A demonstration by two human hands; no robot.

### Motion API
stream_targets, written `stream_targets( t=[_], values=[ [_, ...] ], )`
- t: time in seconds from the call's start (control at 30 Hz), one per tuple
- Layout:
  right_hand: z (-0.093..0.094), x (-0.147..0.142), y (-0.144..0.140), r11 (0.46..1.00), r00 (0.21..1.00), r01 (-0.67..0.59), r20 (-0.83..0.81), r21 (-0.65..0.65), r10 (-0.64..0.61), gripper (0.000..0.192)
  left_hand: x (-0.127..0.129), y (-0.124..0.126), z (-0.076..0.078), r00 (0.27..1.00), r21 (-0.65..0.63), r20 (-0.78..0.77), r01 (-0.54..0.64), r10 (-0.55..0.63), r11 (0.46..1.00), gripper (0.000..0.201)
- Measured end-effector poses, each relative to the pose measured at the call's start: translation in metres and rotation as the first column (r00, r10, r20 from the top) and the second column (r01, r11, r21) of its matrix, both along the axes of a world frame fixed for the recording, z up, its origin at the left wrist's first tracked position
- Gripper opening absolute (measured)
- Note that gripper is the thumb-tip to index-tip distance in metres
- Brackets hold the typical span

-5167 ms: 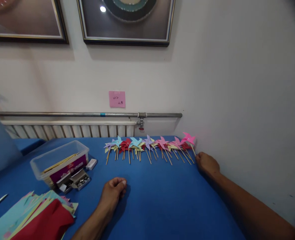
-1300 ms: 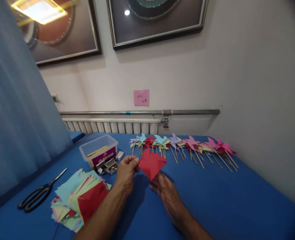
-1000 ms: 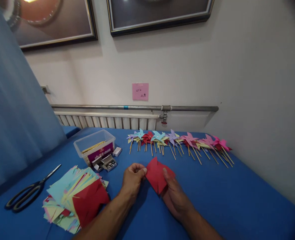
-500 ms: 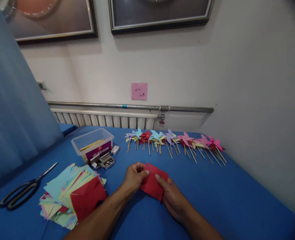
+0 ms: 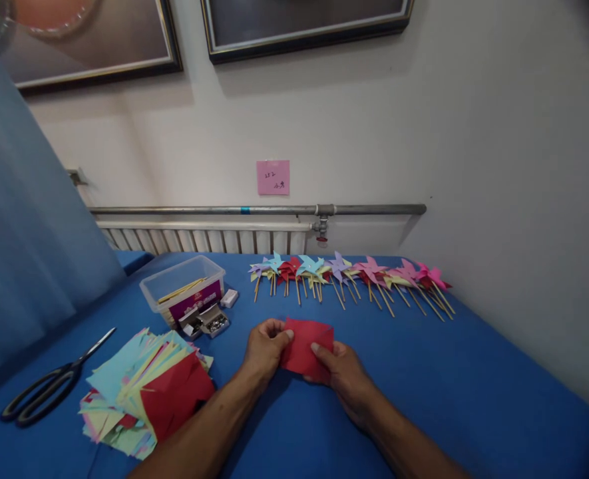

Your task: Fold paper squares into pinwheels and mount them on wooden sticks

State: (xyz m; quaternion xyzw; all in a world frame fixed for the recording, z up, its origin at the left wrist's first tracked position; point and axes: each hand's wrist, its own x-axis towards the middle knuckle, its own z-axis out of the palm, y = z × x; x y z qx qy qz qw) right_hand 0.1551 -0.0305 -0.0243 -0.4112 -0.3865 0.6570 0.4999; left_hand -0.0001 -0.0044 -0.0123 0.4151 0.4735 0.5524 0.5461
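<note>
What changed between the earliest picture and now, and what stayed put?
Both hands left the cloth and took up a red paper square: the left hand pinches its left edge, the right hand its lower right. The pinwheel row, paper stack and plastic box stayed put.

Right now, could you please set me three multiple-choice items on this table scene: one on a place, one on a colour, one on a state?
1. Where do the scissors lie?
A. left of the paper stack
B. inside the plastic box
C. among the pinwheels

2. What colour is the paper sheet in the hands?
A. yellow
B. red
C. purple

3. How is that sheet held?
A. by the left hand alone
B. lying free
C. by both hands, the right hand too

Answers: 1 A, they rest at the table's left edge; 2 B, it is plainly red; 3 C, fingers of both hands pinch it.
</note>
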Motion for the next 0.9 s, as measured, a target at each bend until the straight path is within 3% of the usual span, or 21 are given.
stream_targets(
  t=[0.27,0.53,0.73,0.9],
  values=[
    [0.019,0.004,-0.006,0.993,0.985,-0.101,-0.132,0.06,0.108,0.033,0.001,-0.001,0.0,1.0,0.016,-0.014,-0.006,0.006,1.0,0.027],
    [0.013,-0.001,-0.004,0.999,0.993,-0.007,-0.115,0.047,0.013,0.034,0.004,0.0,-0.008,1.0,0.017,-0.021,-0.009,0.01,1.0,0.026],
    [0.014,0.0,-0.004,0.995,0.993,-0.072,-0.087,0.071,0.079,0.036,0.004,-0.002,-0.004,1.0,-0.003,-0.021,0.004,-0.004,1.0,0.028],
    [0.007,0.0,0.0,0.998,0.997,0.019,-0.077,0.062,-0.014,0.037,0.005,-0.003,-0.003,0.998,0.013,-0.056,-0.003,0.004,1.0,0.03]
  ],
)
